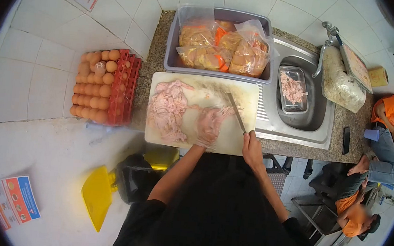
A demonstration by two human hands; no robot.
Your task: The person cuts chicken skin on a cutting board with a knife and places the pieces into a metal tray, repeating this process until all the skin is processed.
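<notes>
A white cutting board [193, 113] lies on the counter in front of me. On its left side is a heap of pale pink raw meat [167, 111]. My left hand [208, 128], in a clear plastic glove, rests on the middle of the board, over a piece of the pale meat; its fingers blur into the meat. My right hand [252, 149] is closed around the handle of a knife [237, 111] at the board's right edge. The blade points up and to the left, close to thin meat strips right of my left hand.
Behind the board stands a grey tub [169, 50] of bagged meat. Egg trays [124, 88] are at the left. At the right are a sink [317, 117] holding a metal tray [292, 109] of meat strips, a phone [346, 140], a cup [371, 134] and two seated people.
</notes>
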